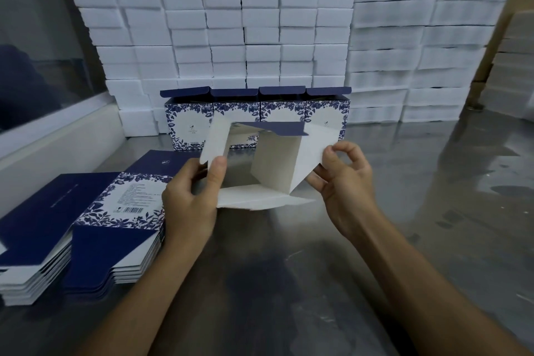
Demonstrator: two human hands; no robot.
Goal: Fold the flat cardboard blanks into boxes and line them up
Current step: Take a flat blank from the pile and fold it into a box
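Note:
I hold a half-opened cardboard blank (pixel 271 162) above the metal table, its white inside facing me and its flaps spread out. My left hand (pixel 192 196) grips its left flap with the thumb on top. My right hand (pixel 344 179) pinches the right flap between thumb and fingers. Behind it, several folded blue-and-white floral boxes (pixel 190 121) stand in a row with their dark blue lids open. A stack of flat blanks (pixel 86 222) lies on the table to the left of my left hand.
White foam blocks (pixel 225 29) are piled high behind the box row and at the right (pixel 419 46). The shiny metal table (pixel 433 211) stretches to the right. A white ledge (pixel 57 141) runs along the left edge.

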